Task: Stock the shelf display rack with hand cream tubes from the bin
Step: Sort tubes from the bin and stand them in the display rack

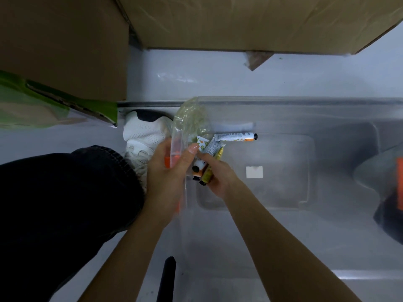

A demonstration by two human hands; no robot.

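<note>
While your left grip (168, 173) pinches a clear bag (189, 120), your right grip (220, 178) curls round several black-capped tubes (212, 147), white and yellow; another tube (235, 136) lies in the bin (305, 105).

I seem to be in a shop's stockroom: big cardboard cartons (239, 22) stand on the pale glossy floor (218, 70) by my clear plastic bin (305, 101) holding small hand cream tubes (235, 136).

One head-worn wide-angle camera is looking almost straight down. It is sitting close above the left hand (166, 173) and right hand (219, 178) at frame centre, taking in the clear bin (305, 99) at right, the floor (218, 70) and cardboard boxes (239, 22) along the top.
</note>
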